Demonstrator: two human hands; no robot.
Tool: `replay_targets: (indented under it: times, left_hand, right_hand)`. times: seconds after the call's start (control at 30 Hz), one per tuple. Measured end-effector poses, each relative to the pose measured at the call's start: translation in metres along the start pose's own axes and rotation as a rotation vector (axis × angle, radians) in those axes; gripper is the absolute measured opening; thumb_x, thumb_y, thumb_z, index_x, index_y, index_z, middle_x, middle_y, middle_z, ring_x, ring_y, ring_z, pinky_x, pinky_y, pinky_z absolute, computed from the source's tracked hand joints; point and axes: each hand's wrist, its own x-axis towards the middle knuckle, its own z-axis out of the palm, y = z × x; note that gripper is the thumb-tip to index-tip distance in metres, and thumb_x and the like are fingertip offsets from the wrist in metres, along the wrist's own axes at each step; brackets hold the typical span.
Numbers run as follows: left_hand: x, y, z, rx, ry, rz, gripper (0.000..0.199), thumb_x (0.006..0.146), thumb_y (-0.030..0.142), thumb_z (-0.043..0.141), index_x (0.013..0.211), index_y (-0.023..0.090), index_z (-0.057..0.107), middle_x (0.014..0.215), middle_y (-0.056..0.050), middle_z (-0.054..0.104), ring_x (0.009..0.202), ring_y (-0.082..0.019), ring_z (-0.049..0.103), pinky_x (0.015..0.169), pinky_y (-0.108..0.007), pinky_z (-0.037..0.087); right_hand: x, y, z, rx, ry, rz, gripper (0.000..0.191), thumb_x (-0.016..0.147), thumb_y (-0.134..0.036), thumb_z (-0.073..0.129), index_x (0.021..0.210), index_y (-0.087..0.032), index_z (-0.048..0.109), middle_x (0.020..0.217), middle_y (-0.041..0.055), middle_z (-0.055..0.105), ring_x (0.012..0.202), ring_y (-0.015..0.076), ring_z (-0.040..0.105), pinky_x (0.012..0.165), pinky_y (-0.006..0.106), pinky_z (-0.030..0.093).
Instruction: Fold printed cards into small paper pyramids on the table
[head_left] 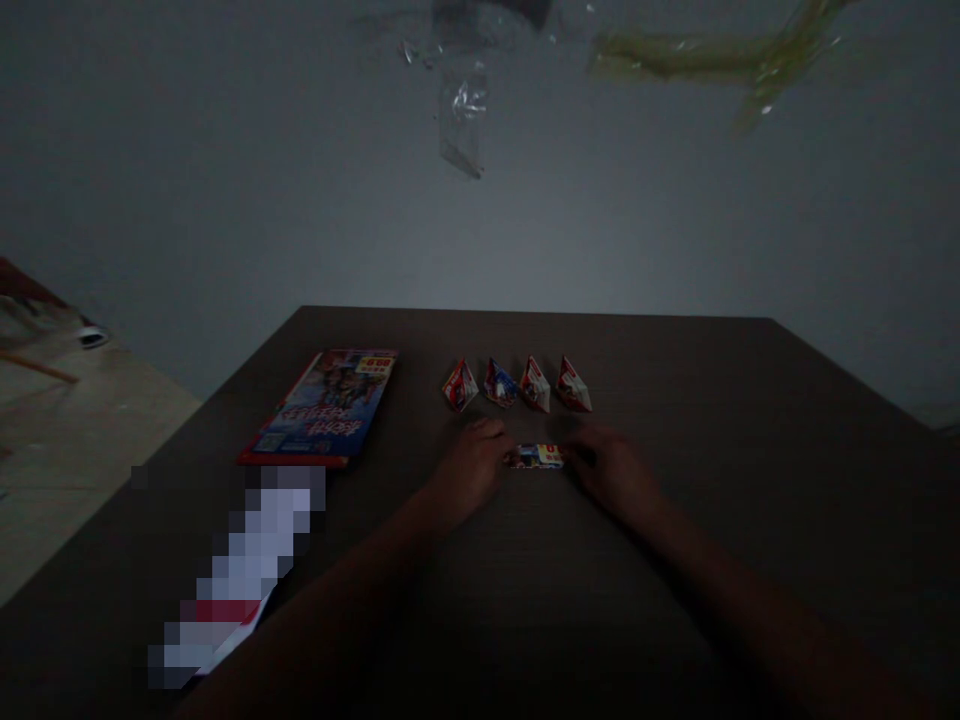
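A small folded piece of printed paper (537, 456) lies low over the table between my two hands. My left hand (472, 465) pinches its left end, thumb and fingers closed together. At the opposite end, my right hand (613, 468) has its fingers curled onto the paper's right edge. Just beyond them, several folded paper boats (460, 386) stand in a row, red, white and blue with print. The dim light hides the exact fingertip contact.
To the left lies a stack of printed flyers (330, 405) with a blue and red cover. A blurred-out white sheet (255, 560) sits nearer me, beside my left forearm. The dark wooden table (675, 370) meets a grey wall (600, 220) with tape on it.
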Motion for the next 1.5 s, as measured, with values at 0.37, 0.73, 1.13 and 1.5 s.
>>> replay_targets:
  times: [0.37, 0.73, 1.13, 1.5]
  left_hand:
    - [-0.004, -0.008, -0.011, -0.001, -0.054, 0.15, 0.023, 0.09, 0.03, 0.049, 0.104, 0.021, 0.065, 0.095, -0.006, 0.059, 0.091, -0.019, 0.052, 0.081, -0.03, 0.042]
    - [-0.003, -0.008, -0.012, 0.06, -0.023, 0.217, 0.027, 0.093, 0.03, 0.043, 0.104, 0.017, 0.064, 0.097, -0.007, 0.062, 0.09, -0.018, 0.055, 0.082, -0.031, 0.043]
    - [0.0, -0.001, -0.001, -0.128, 0.032, 0.221, 0.021, 0.091, 0.028, 0.047, 0.088, 0.015, 0.065, 0.083, -0.005, 0.067, 0.079, -0.015, 0.059, 0.071, -0.026, 0.043]
    - [-0.003, 0.006, -0.005, -0.251, 0.089, 0.255, 0.024, 0.091, 0.029, 0.048, 0.095, 0.014, 0.066, 0.081, -0.005, 0.068, 0.075, -0.013, 0.06, 0.067, -0.023, 0.044]
  right_hand:
    - [-0.004, 0.015, -0.009, 0.07, -0.067, -0.307, 0.023, 0.083, -0.019, 0.058, 0.103, -0.02, 0.069, 0.102, 0.0098, 0.066, 0.094, 0.0219, 0.061, 0.084, 0.036, 0.05]
    - [-0.002, 0.015, -0.003, 0.089, -0.009, -0.398, 0.018, 0.09, -0.021, 0.05, 0.1, -0.02, 0.066, 0.092, 0.0072, 0.067, 0.085, 0.0195, 0.061, 0.078, 0.035, 0.049]
    - [-0.003, -0.006, -0.003, 0.19, 0.055, -0.496, 0.015, 0.089, -0.025, 0.054, 0.099, -0.019, 0.063, 0.086, 0.0072, 0.068, 0.08, 0.0189, 0.062, 0.076, 0.036, 0.049]
    - [-0.008, -0.01, -0.011, 0.316, 0.104, -0.503, 0.015, 0.088, -0.019, 0.054, 0.096, -0.018, 0.067, 0.076, 0.0064, 0.07, 0.07, 0.0169, 0.062, 0.064, 0.031, 0.05]
